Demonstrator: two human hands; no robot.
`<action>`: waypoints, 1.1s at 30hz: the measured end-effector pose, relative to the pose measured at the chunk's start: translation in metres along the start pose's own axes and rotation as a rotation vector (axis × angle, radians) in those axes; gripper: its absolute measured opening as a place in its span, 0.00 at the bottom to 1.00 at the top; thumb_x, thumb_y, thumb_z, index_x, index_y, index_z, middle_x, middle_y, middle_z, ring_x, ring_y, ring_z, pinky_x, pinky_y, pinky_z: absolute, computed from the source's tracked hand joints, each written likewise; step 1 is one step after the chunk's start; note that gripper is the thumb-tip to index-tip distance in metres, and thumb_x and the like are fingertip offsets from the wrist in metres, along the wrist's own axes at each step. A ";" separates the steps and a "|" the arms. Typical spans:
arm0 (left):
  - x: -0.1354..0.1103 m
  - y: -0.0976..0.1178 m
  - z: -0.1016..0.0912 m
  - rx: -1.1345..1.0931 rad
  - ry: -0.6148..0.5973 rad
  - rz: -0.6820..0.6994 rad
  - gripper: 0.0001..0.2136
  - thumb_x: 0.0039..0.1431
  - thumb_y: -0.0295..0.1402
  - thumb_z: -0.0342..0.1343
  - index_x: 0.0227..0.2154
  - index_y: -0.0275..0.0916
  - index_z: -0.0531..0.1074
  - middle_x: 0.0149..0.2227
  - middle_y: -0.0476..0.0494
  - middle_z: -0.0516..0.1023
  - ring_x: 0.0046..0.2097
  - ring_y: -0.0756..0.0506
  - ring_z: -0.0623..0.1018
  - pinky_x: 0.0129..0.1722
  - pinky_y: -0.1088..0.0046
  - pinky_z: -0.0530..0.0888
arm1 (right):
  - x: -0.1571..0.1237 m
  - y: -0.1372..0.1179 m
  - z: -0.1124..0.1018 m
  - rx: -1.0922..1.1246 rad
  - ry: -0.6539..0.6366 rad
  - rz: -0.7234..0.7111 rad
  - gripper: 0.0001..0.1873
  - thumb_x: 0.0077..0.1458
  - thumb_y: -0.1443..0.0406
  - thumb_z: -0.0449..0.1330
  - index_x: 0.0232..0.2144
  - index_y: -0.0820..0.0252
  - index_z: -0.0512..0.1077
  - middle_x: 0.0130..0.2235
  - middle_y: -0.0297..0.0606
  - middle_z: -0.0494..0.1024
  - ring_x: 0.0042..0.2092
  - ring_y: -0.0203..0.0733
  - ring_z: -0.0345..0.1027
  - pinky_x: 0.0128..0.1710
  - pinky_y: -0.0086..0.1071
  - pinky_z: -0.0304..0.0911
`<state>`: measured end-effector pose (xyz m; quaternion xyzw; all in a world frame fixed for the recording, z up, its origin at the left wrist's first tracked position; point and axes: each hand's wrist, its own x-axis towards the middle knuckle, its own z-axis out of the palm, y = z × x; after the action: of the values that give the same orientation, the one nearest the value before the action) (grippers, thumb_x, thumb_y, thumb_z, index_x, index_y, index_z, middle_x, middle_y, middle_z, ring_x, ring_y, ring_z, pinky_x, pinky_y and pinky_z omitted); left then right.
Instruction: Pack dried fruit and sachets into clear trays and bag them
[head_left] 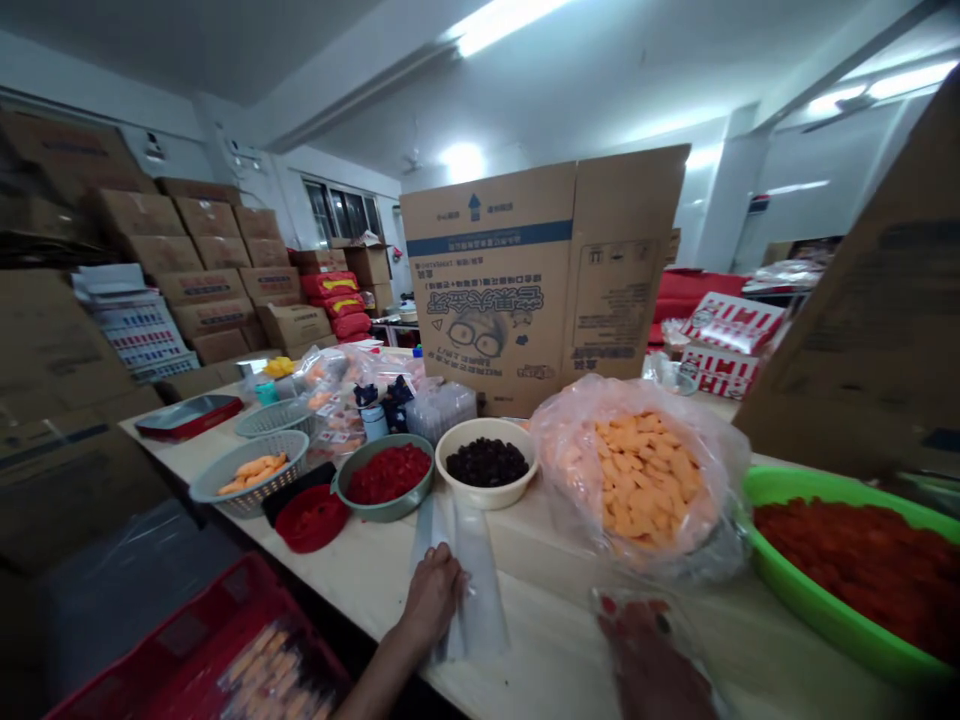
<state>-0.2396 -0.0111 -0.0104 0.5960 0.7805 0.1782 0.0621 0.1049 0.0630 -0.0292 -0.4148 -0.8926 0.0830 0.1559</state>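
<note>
My left hand [436, 592] is closed, its fingers bent and pinching at a flat stack of clear plastic bags [486, 610] on the table. To the right, my right hand [654, 660] rests over a clear plastic pouch [600, 604] with small red and dark pieces showing in it; its fingers are smeared and partly hidden. Ahead of my left hand stand a cream bowl [487, 495] of dark pieces and a grey-green bowl [390, 510] of red pieces. A big clear bag [559, 450] of orange pieces stands open beyond my right hand.
At the right is a green basin [795, 590] of red-orange pieces. Leftward are a small red bowl [311, 525], a grey basket [251, 495] and a red scale [189, 416]. A red crate [180, 640] with filled packs sits below the table edge. A large carton [495, 290] stands behind.
</note>
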 end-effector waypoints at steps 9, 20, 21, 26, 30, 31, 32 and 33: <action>-0.011 -0.001 -0.019 -0.148 0.043 0.035 0.13 0.69 0.34 0.44 0.33 0.37 0.71 0.39 0.39 0.72 0.43 0.42 0.71 0.48 0.63 0.69 | 0.124 -0.188 -0.014 0.122 -0.243 -0.075 0.19 0.60 0.68 0.53 0.51 0.67 0.74 0.53 0.56 0.74 0.54 0.54 0.67 0.55 0.43 0.62; -0.046 -0.018 -0.046 -0.161 0.126 0.073 0.11 0.66 0.31 0.50 0.44 0.41 0.77 0.44 0.42 0.80 0.46 0.42 0.76 0.50 0.63 0.72 | 0.127 -0.177 -0.005 0.161 -0.331 -0.037 0.18 0.57 0.70 0.57 0.50 0.63 0.72 0.47 0.46 0.72 0.49 0.45 0.67 0.48 0.33 0.60; -0.045 -0.013 -0.045 -0.138 0.146 0.046 0.11 0.66 0.31 0.50 0.43 0.42 0.77 0.44 0.42 0.81 0.45 0.41 0.76 0.48 0.63 0.72 | 0.126 -0.183 -0.008 0.150 -0.328 -0.040 0.20 0.57 0.67 0.59 0.52 0.63 0.71 0.49 0.48 0.72 0.50 0.47 0.67 0.48 0.34 0.60; -0.046 0.005 -0.043 -0.051 0.283 0.092 0.19 0.60 0.21 0.48 0.52 0.40 0.72 0.47 0.38 0.78 0.51 0.40 0.74 0.52 0.60 0.74 | 0.125 -0.213 -0.020 -0.027 -0.214 -0.065 0.18 0.58 0.64 0.57 0.51 0.62 0.70 0.51 0.52 0.71 0.53 0.57 0.63 0.51 0.47 0.58; -0.057 -0.002 -0.047 0.003 0.319 0.214 0.26 0.51 0.15 0.48 0.54 0.35 0.68 0.49 0.34 0.74 0.55 0.38 0.72 0.54 0.58 0.73 | 0.118 -0.207 -0.019 -0.090 -0.214 -0.008 0.17 0.55 0.71 0.56 0.48 0.65 0.70 0.48 0.53 0.73 0.52 0.56 0.64 0.49 0.46 0.58; -0.059 -0.004 -0.047 0.017 0.304 0.219 0.23 0.52 0.16 0.47 0.51 0.35 0.70 0.46 0.36 0.75 0.52 0.39 0.73 0.52 0.60 0.75 | 0.115 -0.205 -0.019 -0.085 -0.214 0.012 0.18 0.54 0.71 0.57 0.48 0.65 0.70 0.48 0.53 0.73 0.52 0.56 0.65 0.48 0.46 0.58; -0.059 -0.006 -0.046 0.025 0.296 0.220 0.20 0.55 0.17 0.47 0.48 0.36 0.71 0.44 0.37 0.76 0.49 0.40 0.75 0.49 0.61 0.76 | 0.112 -0.204 -0.019 -0.071 -0.208 0.021 0.18 0.54 0.71 0.57 0.48 0.64 0.70 0.48 0.53 0.73 0.51 0.56 0.65 0.48 0.45 0.58; -0.057 -0.006 -0.046 0.025 0.304 0.222 0.17 0.58 0.18 0.46 0.47 0.37 0.72 0.42 0.38 0.76 0.47 0.41 0.75 0.47 0.62 0.76 | 0.110 -0.205 -0.020 -0.051 -0.192 0.012 0.18 0.54 0.69 0.58 0.49 0.63 0.70 0.48 0.52 0.73 0.51 0.56 0.65 0.48 0.45 0.58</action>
<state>-0.2438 -0.0758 0.0238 0.6454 0.7124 0.2623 -0.0843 -0.1012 0.0163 0.0695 -0.4142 -0.9027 0.1004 0.0585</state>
